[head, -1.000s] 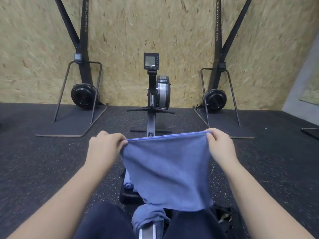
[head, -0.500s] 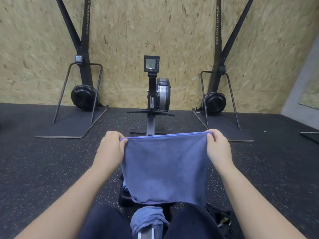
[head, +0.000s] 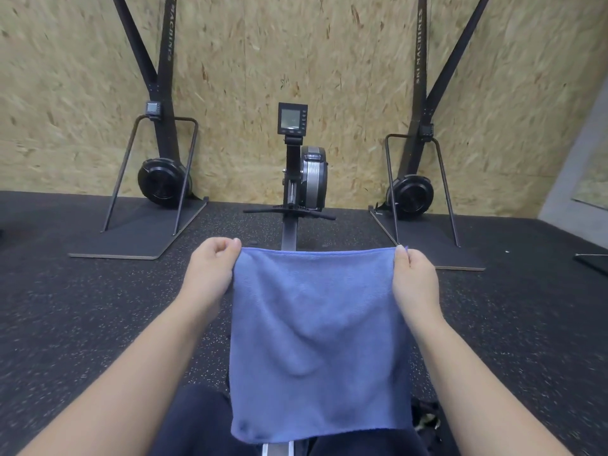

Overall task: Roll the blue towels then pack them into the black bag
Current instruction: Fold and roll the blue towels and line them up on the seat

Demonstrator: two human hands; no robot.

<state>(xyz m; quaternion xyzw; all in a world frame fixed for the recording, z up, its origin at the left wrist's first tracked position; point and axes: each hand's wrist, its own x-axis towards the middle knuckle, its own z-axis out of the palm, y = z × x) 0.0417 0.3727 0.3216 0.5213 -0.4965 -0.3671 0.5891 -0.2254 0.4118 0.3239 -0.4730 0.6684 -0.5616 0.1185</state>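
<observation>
A blue towel (head: 316, 343) hangs flat in front of me, stretched out square above my knees. My left hand (head: 210, 271) pinches its top left corner and my right hand (head: 415, 281) pinches its top right corner. The towel's lower edge reaches my lap and hides the other towels and the rower seat behind it. A dark thing that may be the black bag (head: 426, 419) peeks out at the towel's lower right, mostly hidden.
I sit on a rowing machine (head: 304, 179) whose rail (head: 289, 235) runs ahead toward the chipboard wall. Two ski machines (head: 158, 179) (head: 413, 189) stand left and right on floor plates. Black speckled rubber floor (head: 82, 317) lies all around.
The towel has been pulled wider and flatter and lowered toward my lap. It now covers the other blue towels and the seat that showed below it before.
</observation>
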